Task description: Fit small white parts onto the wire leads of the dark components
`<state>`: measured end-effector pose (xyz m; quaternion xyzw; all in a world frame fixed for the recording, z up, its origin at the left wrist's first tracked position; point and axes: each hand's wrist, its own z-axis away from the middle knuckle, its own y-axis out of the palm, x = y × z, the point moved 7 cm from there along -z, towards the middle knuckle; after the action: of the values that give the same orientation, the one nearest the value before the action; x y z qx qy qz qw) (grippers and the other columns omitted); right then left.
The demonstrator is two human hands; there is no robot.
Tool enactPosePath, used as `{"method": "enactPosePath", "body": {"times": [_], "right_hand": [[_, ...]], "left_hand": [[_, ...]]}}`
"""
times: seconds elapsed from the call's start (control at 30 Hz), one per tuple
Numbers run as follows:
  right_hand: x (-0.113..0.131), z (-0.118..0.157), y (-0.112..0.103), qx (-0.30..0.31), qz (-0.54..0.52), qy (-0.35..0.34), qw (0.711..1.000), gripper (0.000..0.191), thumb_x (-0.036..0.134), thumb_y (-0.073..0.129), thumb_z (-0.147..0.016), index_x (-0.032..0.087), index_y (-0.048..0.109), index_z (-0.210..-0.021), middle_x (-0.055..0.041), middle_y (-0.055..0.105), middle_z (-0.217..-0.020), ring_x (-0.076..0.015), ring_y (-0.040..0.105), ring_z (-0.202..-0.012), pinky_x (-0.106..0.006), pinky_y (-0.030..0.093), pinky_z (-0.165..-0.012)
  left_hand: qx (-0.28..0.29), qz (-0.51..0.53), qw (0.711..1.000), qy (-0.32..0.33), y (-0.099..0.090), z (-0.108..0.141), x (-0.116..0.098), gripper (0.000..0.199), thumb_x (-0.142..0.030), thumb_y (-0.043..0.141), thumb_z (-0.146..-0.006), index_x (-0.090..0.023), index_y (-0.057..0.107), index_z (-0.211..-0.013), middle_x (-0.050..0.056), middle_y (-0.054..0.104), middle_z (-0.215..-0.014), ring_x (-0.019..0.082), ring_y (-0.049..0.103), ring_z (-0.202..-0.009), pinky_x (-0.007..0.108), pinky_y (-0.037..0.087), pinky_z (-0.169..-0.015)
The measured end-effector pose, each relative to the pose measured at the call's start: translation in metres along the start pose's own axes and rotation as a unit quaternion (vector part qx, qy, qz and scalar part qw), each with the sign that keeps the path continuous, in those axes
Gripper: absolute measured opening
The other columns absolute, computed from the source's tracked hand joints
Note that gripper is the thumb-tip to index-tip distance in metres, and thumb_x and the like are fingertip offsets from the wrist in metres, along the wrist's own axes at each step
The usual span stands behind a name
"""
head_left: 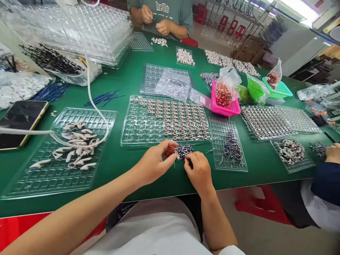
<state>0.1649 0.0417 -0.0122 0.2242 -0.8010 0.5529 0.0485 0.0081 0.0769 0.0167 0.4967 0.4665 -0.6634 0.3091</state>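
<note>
My left hand [159,161] is closed in a pinch, with a small pale part [177,156] just showing at its fingertips. Close on its right, my right hand [198,171] has thumb and fingers drawn together at the edge of a pile of small dark parts with thin wire leads [184,150]; whatever it pinches is too small to make out. Just beyond both hands lies a clear plastic tray [142,129], its right side filled with rows of beige, ring-ended shells [183,120]. To the right, another clear tray [219,156] holds more dark leaded parts [232,147].
At left, a clear tray [32,182] bears loose beige shells [79,141], crossed by a white cable [89,85] near a phone [21,120]. A pink basket [225,111] stands beyond. One co-worker [162,21] sits opposite; another's hand [333,153] is at right.
</note>
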Motion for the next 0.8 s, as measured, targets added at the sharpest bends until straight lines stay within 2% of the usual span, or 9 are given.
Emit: {"method": "enactPosePath", "body": {"times": [0.07, 0.23, 0.37, 0.43, 0.5, 0.57, 0.63, 0.73, 0.8], "right_hand": [[0.001, 0.000, 0.000, -0.002, 0.009, -0.011, 1.000, 0.013, 0.012, 0.052, -0.089, 0.020, 0.062, -0.088, -0.0051, 0.063, -0.082, -0.0200, 0.057, -0.079, -0.033, 0.044, -0.072], [0.002, 0.006, -0.010, 0.007, -0.061, 0.014, 0.998, 0.013, 0.011, 0.051, -0.088, 0.021, 0.061, -0.088, -0.0047, 0.063, -0.083, -0.0191, 0.057, -0.081, -0.033, 0.045, -0.075], [0.000, 0.014, -0.014, 0.034, -0.177, 0.085, 0.980, 0.011, 0.013, 0.052, -0.087, 0.021, 0.059, -0.085, -0.0016, 0.060, -0.080, -0.0154, 0.056, -0.074, -0.029, 0.046, -0.070], [-0.002, 0.018, -0.014, 0.036, -0.215, 0.120, 0.969, 0.009, 0.015, 0.053, -0.087, 0.021, 0.060, -0.084, -0.0001, 0.059, -0.078, -0.0137, 0.054, -0.070, -0.027, 0.045, -0.066], [-0.004, 0.022, -0.012, 0.027, -0.237, 0.148, 0.960, 0.008, 0.017, 0.055, -0.087, 0.021, 0.060, -0.082, 0.0010, 0.058, -0.075, -0.0127, 0.053, -0.067, -0.026, 0.044, -0.064], [-0.005, 0.024, -0.010, 0.016, -0.257, 0.166, 0.952, 0.008, 0.018, 0.056, -0.087, 0.021, 0.061, -0.082, 0.0015, 0.058, -0.075, -0.0122, 0.052, -0.066, -0.026, 0.044, -0.063], [-0.005, 0.026, -0.009, 0.005, -0.278, 0.169, 0.946, 0.007, 0.019, 0.057, -0.088, 0.021, 0.061, -0.083, 0.0013, 0.059, -0.076, -0.0120, 0.053, -0.067, -0.025, 0.044, -0.062], [-0.002, 0.027, -0.009, -0.002, -0.295, 0.151, 0.944, 0.006, 0.017, 0.057, -0.088, 0.021, 0.061, -0.085, 0.0003, 0.060, -0.079, -0.0122, 0.054, -0.069, -0.026, 0.045, -0.062], [0.002, 0.027, -0.010, -0.006, -0.295, 0.125, 0.947, 0.007, 0.016, 0.058, -0.088, 0.021, 0.061, -0.086, -0.0004, 0.061, -0.080, -0.0124, 0.055, -0.070, -0.026, 0.046, -0.063]], "left_hand": [[0.026, 0.055, 0.998, -0.014, 0.010, -0.004, 0.010, 0.028, -0.034, 0.053, -0.090, -0.019, 0.060, -0.113, 0.004, 0.070, -0.088, 0.017, 0.065, -0.075, 0.030, 0.053, -0.068], [0.058, 0.160, 0.982, -0.082, 0.016, -0.013, 0.033, 0.023, -0.036, 0.055, -0.087, -0.017, 0.067, -0.093, 0.002, 0.065, -0.076, 0.015, 0.061, -0.064, 0.030, 0.052, -0.065], [0.067, 0.304, 0.936, -0.167, 0.018, -0.013, 0.042, 0.014, -0.029, 0.060, -0.082, -0.015, 0.062, -0.082, 0.006, 0.067, -0.083, 0.014, 0.060, -0.066, 0.027, 0.050, -0.059], [0.075, 0.348, 0.915, -0.189, 0.019, -0.012, 0.044, 0.006, -0.020, 0.059, -0.078, -0.014, 0.060, -0.081, 0.008, 0.068, -0.087, 0.013, 0.059, -0.066, 0.025, 0.047, -0.056], [0.079, 0.368, 0.905, -0.199, 0.020, -0.011, 0.046, 0.009, -0.014, 0.055, -0.074, -0.015, 0.060, -0.081, 0.006, 0.066, -0.083, 0.011, 0.055, -0.061, 0.024, 0.042, -0.052], [0.086, 0.356, 0.910, -0.196, 0.020, -0.010, 0.047, 0.013, -0.015, 0.051, -0.074, -0.015, 0.060, -0.082, 0.003, 0.061, -0.074, 0.010, 0.048, -0.055, 0.023, 0.036, -0.047], [0.095, 0.297, 0.936, -0.164, 0.018, -0.009, 0.044, 0.016, -0.019, 0.047, -0.079, -0.016, 0.062, -0.083, 0.000, 0.054, -0.066, 0.011, 0.043, -0.053, 0.023, 0.032, -0.046], [0.095, 0.130, 0.984, -0.074, 0.012, -0.008, 0.031, 0.026, -0.030, 0.043, -0.088, -0.017, 0.066, -0.085, 0.001, 0.056, -0.067, 0.014, 0.047, -0.059, 0.026, 0.037, -0.052], [0.102, 0.039, 0.993, -0.039, 0.012, -0.005, 0.023, 0.030, -0.039, 0.045, -0.091, -0.018, 0.067, -0.086, 0.002, 0.061, -0.072, 0.015, 0.050, -0.064, 0.026, 0.040, -0.057]]}}
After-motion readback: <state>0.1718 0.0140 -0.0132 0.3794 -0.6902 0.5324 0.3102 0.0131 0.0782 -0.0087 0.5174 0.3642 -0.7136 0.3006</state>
